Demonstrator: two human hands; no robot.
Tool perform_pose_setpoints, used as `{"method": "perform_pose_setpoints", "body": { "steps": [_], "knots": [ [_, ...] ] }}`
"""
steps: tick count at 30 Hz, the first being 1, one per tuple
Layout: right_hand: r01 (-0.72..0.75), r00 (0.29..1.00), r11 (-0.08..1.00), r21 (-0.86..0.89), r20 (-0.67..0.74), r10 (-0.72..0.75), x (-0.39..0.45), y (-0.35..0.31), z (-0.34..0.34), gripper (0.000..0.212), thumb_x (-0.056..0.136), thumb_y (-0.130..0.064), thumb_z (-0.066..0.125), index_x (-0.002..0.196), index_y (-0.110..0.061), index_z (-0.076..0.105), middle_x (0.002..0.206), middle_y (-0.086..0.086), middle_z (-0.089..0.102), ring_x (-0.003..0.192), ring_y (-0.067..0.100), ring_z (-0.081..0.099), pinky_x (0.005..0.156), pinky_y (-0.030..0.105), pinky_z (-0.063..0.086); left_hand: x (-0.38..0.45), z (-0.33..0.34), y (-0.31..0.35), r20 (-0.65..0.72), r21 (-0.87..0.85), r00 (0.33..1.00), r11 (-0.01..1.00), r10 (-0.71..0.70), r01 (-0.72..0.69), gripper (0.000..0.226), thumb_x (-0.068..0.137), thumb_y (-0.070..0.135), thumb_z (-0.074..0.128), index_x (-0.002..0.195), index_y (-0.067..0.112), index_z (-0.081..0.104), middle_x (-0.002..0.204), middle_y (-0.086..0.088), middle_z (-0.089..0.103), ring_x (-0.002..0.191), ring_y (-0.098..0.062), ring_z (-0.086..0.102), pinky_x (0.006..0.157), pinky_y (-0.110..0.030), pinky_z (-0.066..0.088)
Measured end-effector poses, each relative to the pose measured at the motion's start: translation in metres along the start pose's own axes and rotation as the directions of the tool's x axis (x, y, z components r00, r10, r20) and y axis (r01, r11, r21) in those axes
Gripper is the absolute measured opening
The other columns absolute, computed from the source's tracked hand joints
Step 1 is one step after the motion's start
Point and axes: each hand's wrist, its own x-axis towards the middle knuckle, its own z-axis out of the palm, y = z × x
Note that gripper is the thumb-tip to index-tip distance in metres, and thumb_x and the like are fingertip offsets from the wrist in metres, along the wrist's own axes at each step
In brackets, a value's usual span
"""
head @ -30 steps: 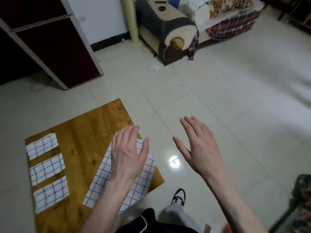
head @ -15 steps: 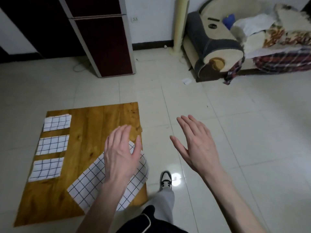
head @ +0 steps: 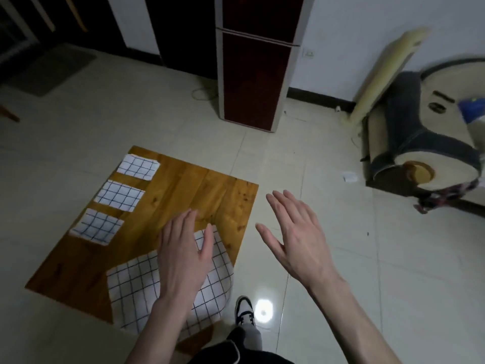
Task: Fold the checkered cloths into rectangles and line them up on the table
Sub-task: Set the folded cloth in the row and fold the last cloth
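— Where's the unfolded checkered cloth (head: 147, 290)?
— Under the left hand (head: 183, 254), fingers straight (contact unclear). Three folded cloths (head: 119, 195) lie farther left on the table (head: 183, 190).
— The right hand (head: 296, 236)?
— Spread, beyond the table's edge.

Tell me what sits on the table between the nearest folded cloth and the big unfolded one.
Nothing: in the head view only bare wood of the table separates the nearest folded cloth from the unfolded cloth under the left hand.
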Motion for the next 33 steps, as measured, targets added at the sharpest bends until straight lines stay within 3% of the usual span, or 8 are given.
{"method": "perform_pose_setpoints", "body": {
  "steps": [8,15,18,21,26,33],
  "knots": [
    [0.271,0.959,0.958,0.092,0.055,-0.277,0.076,-0.022,0.027,0.064,0.107,-0.058,0.040,0.153,-0.014,0.047,0.157,0.004,0.050,0.152,0.023,0.038,0.120,0.047,0.036,0.020,0.000,-0.012,-0.116,-0.017,0.980,0.987,-0.160,0.159,0.054,0.105,0.051,0.041,0.143,0.015,0.057,0.146,-0.002,0.057,0.137,-0.020,0.047,0.115,-0.043,0.041],
    [0.472,0.860,0.860,0.192,0.114,-0.497,0.119,-0.052,0.061,0.062,0.108,-0.056,0.043,0.155,-0.016,0.045,0.160,0.002,0.047,0.153,0.019,0.034,0.122,0.047,0.035,0.013,0.003,-0.029,-0.220,0.019,0.918,0.940,-0.329,0.341,0.053,0.104,0.050,0.042,0.140,0.014,0.059,0.143,-0.005,0.060,0.136,-0.024,0.050,0.112,-0.047,0.043],
    [0.528,0.809,0.815,0.238,0.151,-0.568,0.136,-0.064,0.077,0.063,0.108,-0.057,0.041,0.157,-0.018,0.043,0.161,0.002,0.046,0.154,0.019,0.032,0.124,0.047,0.033,0.007,0.007,-0.037,-0.250,0.002,0.855,0.883,-0.454,0.469,0.054,0.103,0.049,0.044,0.143,0.015,0.058,0.145,-0.006,0.059,0.137,-0.026,0.049,0.113,-0.043,0.036],
    [0.600,0.736,0.749,0.282,0.173,-0.655,0.152,-0.072,0.094,0.063,0.108,-0.058,0.038,0.158,-0.019,0.041,0.162,0.001,0.044,0.155,0.017,0.030,0.127,0.043,0.025,-0.001,0.016,-0.040,-0.337,-0.019,0.795,0.848,-0.504,0.529,0.051,0.102,0.045,0.047,0.138,0.012,0.061,0.139,-0.009,0.064,0.132,-0.027,0.055,0.110,-0.041,0.040],
    [0.655,0.571,0.636,0.408,0.285,-0.770,0.174,-0.080,0.125,0.066,0.107,-0.061,0.038,0.162,-0.026,0.031,0.167,-0.007,0.032,0.157,0.008,0.016,0.126,0.037,0.009,-0.011,0.037,-0.035,-0.403,-0.065,0.629,0.706,-0.665,0.705,0.051,0.103,0.045,0.046,0.136,0.010,0.060,0.135,-0.010,0.064,0.127,-0.029,0.058,0.110,-0.038,0.035],
    [0.757,0.353,0.435,0.488,0.256,-0.900,0.175,-0.089,0.206,0.066,0.106,-0.058,0.038,0.159,-0.018,0.038,0.164,0.002,0.040,0.155,0.019,0.028,0.123,0.046,0.022,-0.027,0.110,-0.046,-0.411,-0.134,0.473,0.565,-0.779,0.814,0.048,0.102,0.040,0.054,0.137,0.008,0.061,0.137,-0.011,0.065,0.130,-0.028,0.058,0.110,-0.038,0.039]
  ]
}}
